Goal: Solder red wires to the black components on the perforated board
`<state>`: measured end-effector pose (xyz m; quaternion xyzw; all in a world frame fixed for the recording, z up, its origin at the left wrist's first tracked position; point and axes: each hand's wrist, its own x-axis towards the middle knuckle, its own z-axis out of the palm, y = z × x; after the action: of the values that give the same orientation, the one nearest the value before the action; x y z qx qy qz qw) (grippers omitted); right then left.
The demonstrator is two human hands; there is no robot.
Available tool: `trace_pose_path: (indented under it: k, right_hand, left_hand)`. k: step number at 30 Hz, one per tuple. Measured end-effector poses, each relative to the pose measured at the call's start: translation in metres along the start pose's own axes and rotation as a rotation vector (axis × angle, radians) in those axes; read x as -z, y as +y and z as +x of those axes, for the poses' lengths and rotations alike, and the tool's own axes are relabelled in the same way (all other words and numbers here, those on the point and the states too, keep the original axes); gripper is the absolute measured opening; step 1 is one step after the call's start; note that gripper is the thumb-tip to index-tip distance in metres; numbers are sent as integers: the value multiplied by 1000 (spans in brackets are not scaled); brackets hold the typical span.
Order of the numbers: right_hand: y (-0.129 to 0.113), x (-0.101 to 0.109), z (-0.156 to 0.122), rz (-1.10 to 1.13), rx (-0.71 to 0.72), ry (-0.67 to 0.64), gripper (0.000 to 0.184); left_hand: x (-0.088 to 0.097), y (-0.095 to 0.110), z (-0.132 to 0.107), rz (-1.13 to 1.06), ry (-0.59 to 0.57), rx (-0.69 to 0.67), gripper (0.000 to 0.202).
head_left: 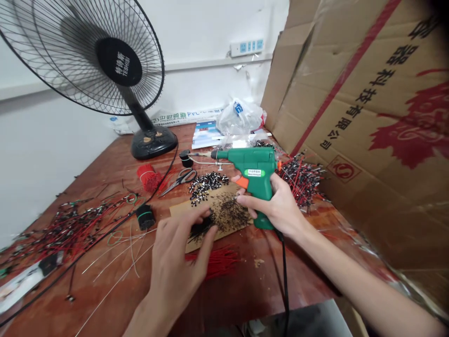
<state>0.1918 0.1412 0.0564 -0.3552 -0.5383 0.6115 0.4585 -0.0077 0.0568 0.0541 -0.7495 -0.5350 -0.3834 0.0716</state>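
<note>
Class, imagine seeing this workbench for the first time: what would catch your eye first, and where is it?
The bright green gun-shaped tool, gripped in the right hand just right of centre, stands out first. Next comes the big black fan at the upper left, then the tall cardboard with red markings along the right side.

Right hand (280, 206) wrapped around a green soldering gun (257, 168), a person works at a reddish-brown counter (259, 295) — left hand (178, 252) poised, thumb and forefinger apart, over a brown sheet (177, 211) strewn with dark pieces. Red wires (222, 262), scissors (180, 179) and a black fan (121, 63) surround the scene — a cardboard box (315, 89) towers at right.
</note>
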Motion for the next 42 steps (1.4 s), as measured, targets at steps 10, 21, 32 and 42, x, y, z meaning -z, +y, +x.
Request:
trace_pose_path:
  k: [10,21,32,42]
  right_hand:
    - [2,-4,2,24,-91,6,68]
    - [4,-9,4,29,-108,14,65]
    - [8,-8,6,54,-86,14,67]
    - [11,-11,8,68,-116,44,74]
  left_hand:
    - [-37,-8,50,-186,-32,-222,34]
    - [-52,-2,26,-535,-103,274,25]
    - [-49,2,20,-644,-136,339,30]
    - [-52,-3,28,-907,-173,618,23]
